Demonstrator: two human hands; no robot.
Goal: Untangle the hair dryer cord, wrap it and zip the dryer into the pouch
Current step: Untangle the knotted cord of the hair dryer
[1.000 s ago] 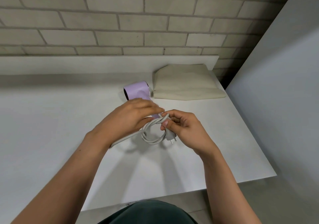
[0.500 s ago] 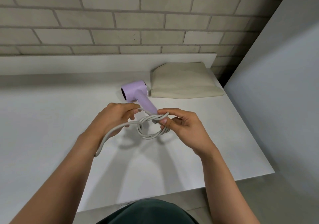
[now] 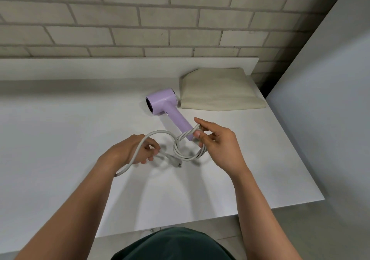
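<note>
- Hair dryer (image 3: 162, 101), lilac, lies on its side on the white counter (image 3: 60, 139). Its head is at 12 o'clock from the hands, barrel mouth faces 9, and the handle runs to 5 toward the R hand.
- Pouch (image 3: 218, 93), beige fabric, lies flat at 3 o'clock from the dryer head, just beside it; can't tell if they touch. It sits in the counter's far R corner.
- Cord (image 3: 158, 132), pale grey, is not yet wrapped. It leaves the handle end as a twisted pair of strands and drops into a small multi-turn coil at 6 from there. It then arcs to 9, over the back of the L hand, and off past the wrist.
- Plug (image 3: 176, 162) lies btw the hands, just at 8 o'clock of the coil, low over or on the counter.
- R hand (image 3: 218, 141): fingers curled, thumb + index pinch the twisted strands at the handle end; lower fingers hook the coil's R side.
- L hand (image 3: 132, 149): loosely curled, fingertips pinch the cord a short way behind the plug.
- Brick wall (image 3: 140, 19) at 12 behind the counter; grey panel (image 3: 330, 99) at 3.
</note>
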